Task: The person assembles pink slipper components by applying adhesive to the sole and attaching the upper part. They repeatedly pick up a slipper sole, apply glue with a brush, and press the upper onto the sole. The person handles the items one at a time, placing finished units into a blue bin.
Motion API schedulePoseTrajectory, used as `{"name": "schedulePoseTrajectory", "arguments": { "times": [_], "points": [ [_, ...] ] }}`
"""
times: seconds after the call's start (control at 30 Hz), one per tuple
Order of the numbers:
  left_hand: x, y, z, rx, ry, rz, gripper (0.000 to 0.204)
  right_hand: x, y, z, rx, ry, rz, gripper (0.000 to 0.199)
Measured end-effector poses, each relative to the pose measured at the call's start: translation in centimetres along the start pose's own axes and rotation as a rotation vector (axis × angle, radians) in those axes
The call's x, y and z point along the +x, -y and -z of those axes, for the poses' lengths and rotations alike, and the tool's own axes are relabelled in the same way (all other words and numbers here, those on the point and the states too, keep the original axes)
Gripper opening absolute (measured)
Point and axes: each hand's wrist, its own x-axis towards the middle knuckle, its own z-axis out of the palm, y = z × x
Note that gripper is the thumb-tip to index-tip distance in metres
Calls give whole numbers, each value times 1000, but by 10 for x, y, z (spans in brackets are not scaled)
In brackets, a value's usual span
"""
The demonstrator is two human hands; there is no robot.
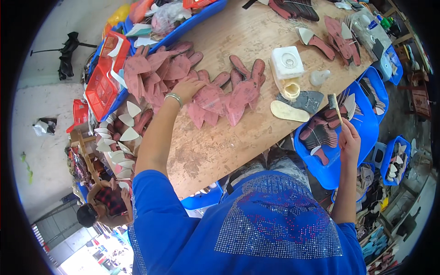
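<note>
My left hand (pixel 188 87), a metal bangle on its wrist, reaches out over the wooden table (pixel 215 146). Its fingers lie flat and apart on a heap of pink insole pieces (pixel 215 94) and grip nothing. My right hand (pixel 349 137) is held up over a blue tray (pixel 334 172) at the table's right edge. It is closed around the handle of a small brush (pixel 336 106), bristles up. A single beige insole (pixel 288 111) lies on the table between my hands, beside a grey piece (pixel 305 100).
A white square tub (pixel 287 62) and a glue-smeared ring stand beyond the beige insole. Blue trays (pixel 378 85) of insoles line the right side, red baskets (pixel 101 89) and white pointed pieces (pixel 123 137) the left. Another person (pixel 105 204) crouches at lower left.
</note>
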Motion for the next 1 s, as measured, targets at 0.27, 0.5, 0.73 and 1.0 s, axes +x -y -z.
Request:
{"name": "schedulePoseTrajectory", "arguments": {
  "times": [0.27, 0.5, 0.73, 1.0],
  "points": [
    [-8, -21, 58, -320, -308, 175, 54, 32, -23, 12, -357, 66, 114, 26],
    [-50, -35, 58, -1479, -819, 721, 51, 88, -52, -47, -1112, 253, 362, 24],
    [-67, -195, 35, -2389, -411, 657, 48, 136, -76, -77, -1478, 354, 585, 16],
    [-65, -273, 42, -2705, -182, 672, 53, 130, -63, -76, -1565, 402, 759, 14]
  ]
}}
